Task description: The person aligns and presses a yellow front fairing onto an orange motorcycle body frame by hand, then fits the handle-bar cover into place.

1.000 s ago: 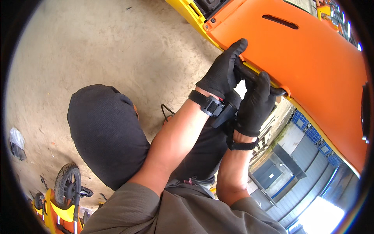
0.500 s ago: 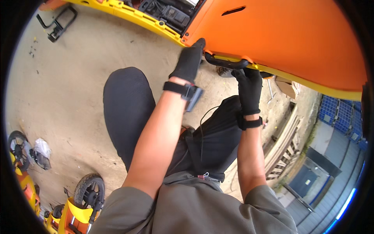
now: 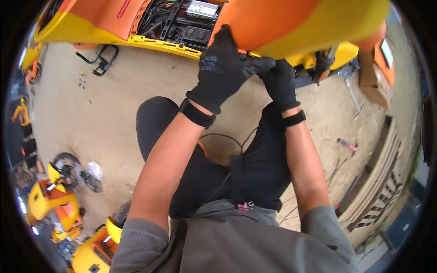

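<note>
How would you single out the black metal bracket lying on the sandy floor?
Start at the long yellow edge of the open orange machine body at the top. Just below it, on the sandy floor, lies the black metal bracket, a bent open frame, alone and left of both gloved hands.

Both bare forearms are reaching forward, the black-gloved left hand [image 3: 219, 68] and black-gloved right hand [image 3: 278, 82] curling closed, nearly touching.

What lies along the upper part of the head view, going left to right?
Black metal bracket on the floor → open compartment with cables → left hand in a black glove → right hand in a black glove → brown box.
</note>
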A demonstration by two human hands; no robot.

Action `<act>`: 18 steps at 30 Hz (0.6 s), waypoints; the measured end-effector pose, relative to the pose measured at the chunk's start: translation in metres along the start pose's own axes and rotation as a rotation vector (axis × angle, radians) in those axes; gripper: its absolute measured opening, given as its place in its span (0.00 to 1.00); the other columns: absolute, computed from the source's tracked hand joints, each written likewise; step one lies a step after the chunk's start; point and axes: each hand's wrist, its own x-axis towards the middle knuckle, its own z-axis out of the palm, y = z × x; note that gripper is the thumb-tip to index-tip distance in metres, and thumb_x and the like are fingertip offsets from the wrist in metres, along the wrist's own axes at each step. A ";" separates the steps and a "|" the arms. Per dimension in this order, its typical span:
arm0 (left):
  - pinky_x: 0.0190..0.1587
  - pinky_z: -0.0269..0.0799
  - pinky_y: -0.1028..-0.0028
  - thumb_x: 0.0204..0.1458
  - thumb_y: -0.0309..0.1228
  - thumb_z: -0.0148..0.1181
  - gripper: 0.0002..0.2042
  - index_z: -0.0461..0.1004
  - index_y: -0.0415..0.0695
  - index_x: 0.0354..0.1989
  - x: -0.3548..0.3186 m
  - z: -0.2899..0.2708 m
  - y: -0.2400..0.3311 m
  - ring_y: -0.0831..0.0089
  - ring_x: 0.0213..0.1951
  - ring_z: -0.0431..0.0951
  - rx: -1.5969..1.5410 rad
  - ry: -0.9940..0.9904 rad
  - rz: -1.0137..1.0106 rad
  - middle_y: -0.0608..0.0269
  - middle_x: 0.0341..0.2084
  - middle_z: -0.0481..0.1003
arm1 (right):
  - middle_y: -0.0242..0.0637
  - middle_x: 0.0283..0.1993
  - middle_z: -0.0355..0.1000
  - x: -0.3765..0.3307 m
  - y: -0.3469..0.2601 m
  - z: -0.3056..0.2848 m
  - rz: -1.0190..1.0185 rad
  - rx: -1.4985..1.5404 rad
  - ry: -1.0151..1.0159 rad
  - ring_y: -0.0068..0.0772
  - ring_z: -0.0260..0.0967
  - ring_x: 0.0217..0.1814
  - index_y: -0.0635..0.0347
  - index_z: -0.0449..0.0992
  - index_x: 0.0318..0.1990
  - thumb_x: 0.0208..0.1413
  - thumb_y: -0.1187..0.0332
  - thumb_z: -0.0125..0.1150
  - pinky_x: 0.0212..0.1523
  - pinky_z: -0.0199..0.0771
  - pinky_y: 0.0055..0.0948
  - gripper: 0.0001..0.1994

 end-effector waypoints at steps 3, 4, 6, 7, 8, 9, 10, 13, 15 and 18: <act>0.34 0.74 0.62 0.42 0.52 0.76 0.29 0.76 0.38 0.42 0.007 -0.013 -0.016 0.51 0.33 0.79 -0.023 -0.058 0.208 0.49 0.35 0.77 | 0.45 0.36 0.79 0.008 -0.013 -0.003 0.137 0.206 -0.165 0.40 0.78 0.32 0.63 0.76 0.47 0.53 0.65 0.71 0.36 0.76 0.36 0.18; 0.34 0.75 0.63 0.46 0.47 0.76 0.24 0.77 0.38 0.40 0.008 -0.025 -0.019 0.52 0.34 0.80 0.029 -0.133 0.217 0.49 0.33 0.79 | 0.43 0.37 0.80 0.010 -0.017 -0.001 0.325 0.435 -0.255 0.34 0.79 0.33 0.66 0.77 0.47 0.54 0.64 0.70 0.38 0.77 0.35 0.18; 0.35 0.75 0.64 0.47 0.41 0.75 0.20 0.78 0.38 0.39 0.008 -0.027 0.010 0.53 0.33 0.82 -0.140 -0.187 -0.105 0.50 0.31 0.81 | 0.42 0.38 0.80 0.001 0.005 0.013 0.409 0.457 -0.115 0.31 0.78 0.32 0.69 0.78 0.47 0.55 0.66 0.68 0.38 0.77 0.32 0.17; 0.35 0.75 0.65 0.48 0.40 0.75 0.19 0.78 0.38 0.38 0.010 -0.028 0.013 0.55 0.33 0.82 -0.100 -0.204 -0.091 0.51 0.30 0.81 | 0.42 0.38 0.80 -0.009 0.023 0.032 0.523 0.687 -0.016 0.29 0.77 0.34 0.69 0.78 0.47 0.55 0.68 0.68 0.37 0.77 0.29 0.16; 0.35 0.75 0.66 0.49 0.38 0.75 0.17 0.78 0.37 0.38 0.011 -0.034 0.009 0.57 0.32 0.83 -0.055 -0.217 -0.085 0.52 0.30 0.82 | 0.36 0.36 0.76 -0.011 0.010 0.031 0.700 0.928 -0.035 0.24 0.73 0.36 0.68 0.77 0.46 0.58 0.72 0.65 0.42 0.78 0.24 0.11; 0.34 0.74 0.68 0.51 0.37 0.73 0.16 0.78 0.37 0.38 0.014 -0.032 0.015 0.61 0.29 0.82 -0.083 -0.228 -0.018 0.56 0.29 0.82 | 0.38 0.39 0.75 -0.019 0.013 0.043 0.832 1.097 0.020 0.28 0.74 0.39 0.68 0.76 0.48 0.60 0.69 0.65 0.44 0.80 0.28 0.13; 0.36 0.75 0.70 0.52 0.36 0.72 0.16 0.77 0.36 0.40 0.015 -0.034 0.031 0.64 0.30 0.82 -0.062 -0.291 -0.163 0.56 0.30 0.81 | 0.40 0.41 0.74 -0.025 0.009 0.053 0.962 1.274 0.066 0.31 0.74 0.41 0.67 0.75 0.50 0.61 0.67 0.64 0.46 0.81 0.31 0.14; 0.38 0.74 0.72 0.54 0.35 0.70 0.16 0.76 0.35 0.42 0.015 -0.036 0.037 0.64 0.33 0.81 -0.173 -0.337 -0.259 0.53 0.33 0.81 | 0.53 0.51 0.70 -0.031 -0.017 0.082 1.270 1.716 0.272 0.47 0.72 0.52 0.70 0.66 0.58 0.62 0.46 0.61 0.50 0.81 0.43 0.33; 0.42 0.74 0.70 0.56 0.35 0.68 0.17 0.75 0.34 0.45 0.017 -0.046 0.039 0.63 0.38 0.81 -0.012 -0.299 -0.156 0.52 0.37 0.81 | 0.55 0.55 0.67 -0.029 -0.030 0.097 1.313 1.963 0.272 0.51 0.70 0.55 0.70 0.63 0.62 0.60 0.40 0.59 0.55 0.77 0.47 0.38; 0.51 0.70 0.70 0.62 0.36 0.62 0.19 0.72 0.34 0.53 0.015 -0.048 0.022 0.70 0.46 0.75 0.158 -0.400 -0.070 0.56 0.44 0.78 | 0.59 0.62 0.63 -0.029 -0.020 0.117 1.080 2.396 0.121 0.58 0.67 0.61 0.69 0.53 0.69 0.55 0.28 0.51 0.65 0.66 0.54 0.52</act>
